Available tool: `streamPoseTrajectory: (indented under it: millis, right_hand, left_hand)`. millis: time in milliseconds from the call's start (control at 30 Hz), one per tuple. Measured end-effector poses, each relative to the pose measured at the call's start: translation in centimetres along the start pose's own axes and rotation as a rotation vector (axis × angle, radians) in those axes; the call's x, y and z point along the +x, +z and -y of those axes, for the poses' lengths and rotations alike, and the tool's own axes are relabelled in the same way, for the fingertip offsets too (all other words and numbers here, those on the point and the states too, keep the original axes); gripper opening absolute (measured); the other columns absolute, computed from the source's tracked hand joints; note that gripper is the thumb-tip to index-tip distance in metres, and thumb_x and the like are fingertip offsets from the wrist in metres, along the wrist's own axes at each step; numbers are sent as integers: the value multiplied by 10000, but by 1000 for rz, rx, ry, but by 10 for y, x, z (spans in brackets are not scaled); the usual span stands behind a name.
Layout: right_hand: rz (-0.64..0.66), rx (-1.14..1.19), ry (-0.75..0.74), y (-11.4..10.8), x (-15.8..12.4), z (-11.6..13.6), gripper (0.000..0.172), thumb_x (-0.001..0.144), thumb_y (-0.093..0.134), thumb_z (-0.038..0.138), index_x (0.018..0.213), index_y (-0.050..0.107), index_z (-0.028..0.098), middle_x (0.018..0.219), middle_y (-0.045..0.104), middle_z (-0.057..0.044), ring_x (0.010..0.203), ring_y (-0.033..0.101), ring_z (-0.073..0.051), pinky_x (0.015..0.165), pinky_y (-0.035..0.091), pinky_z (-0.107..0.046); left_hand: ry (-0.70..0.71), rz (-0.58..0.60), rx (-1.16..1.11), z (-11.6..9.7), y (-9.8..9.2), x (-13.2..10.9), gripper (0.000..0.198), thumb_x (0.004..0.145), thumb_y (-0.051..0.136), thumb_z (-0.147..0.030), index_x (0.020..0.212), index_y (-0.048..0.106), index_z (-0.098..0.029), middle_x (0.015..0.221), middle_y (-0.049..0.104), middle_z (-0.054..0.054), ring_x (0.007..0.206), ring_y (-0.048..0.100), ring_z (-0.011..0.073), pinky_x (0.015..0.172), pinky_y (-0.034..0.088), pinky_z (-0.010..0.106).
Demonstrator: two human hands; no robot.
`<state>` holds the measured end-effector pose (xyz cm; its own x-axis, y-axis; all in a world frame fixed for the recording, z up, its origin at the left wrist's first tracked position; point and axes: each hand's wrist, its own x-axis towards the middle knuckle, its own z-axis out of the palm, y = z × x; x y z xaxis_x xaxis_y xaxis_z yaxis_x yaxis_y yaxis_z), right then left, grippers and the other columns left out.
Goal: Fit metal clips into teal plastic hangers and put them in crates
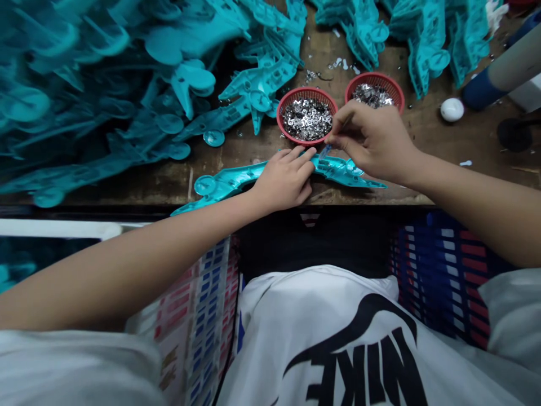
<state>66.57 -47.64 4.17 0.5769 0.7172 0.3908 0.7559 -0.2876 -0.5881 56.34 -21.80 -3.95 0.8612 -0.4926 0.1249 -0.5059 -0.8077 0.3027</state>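
Note:
A long turquoise plastic part [236, 176], curved and with round discs, lies along the table's near edge. My left hand [286, 177] rests palm down across its middle, fingers spread. Just to the right, my right hand [374, 138] is closed in a pinch above the same part. From its fingertips a thin tool with a bluish, clear tip [324, 152] points down at the part; its upper end is mostly hidden by the fingers. Directly behind my hands stands a red basket [280, 119] of small shiny metal pieces [307, 119].
A second red basket [400, 100] of metal pieces stands behind my right hand. Turquoise parts [127, 113] are heaped at left, with more [426, 45] at the back right. A white egg-shaped object [452, 109] and a blue-and-grey post [486, 87] are at right.

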Motion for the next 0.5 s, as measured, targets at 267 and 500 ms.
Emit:
streamPoseTrajectory:
  millis: [267,500]
  right_hand:
    - [40,-2,17,5,0,4,48,1192,748,349,1158,760,318,1096,920,-26,956,846,-231,955,672,-387]
    - [67,-83,4,9,-1,7,57,1183,680,309,1164,734,312,1065,907,-21,936,815,-213,944,645,-349]
  left_hand:
    - [-19,19,-13,-2,0,0,527,1029,650,-188,1507,848,-87,1932,644,310,1801,634,549,1413,582,820]
    - [-8,23,-21,-1,0,0,539,1009,661,-193,1505,844,-88,1934,639,315,1802,624,556,1407,573,842]
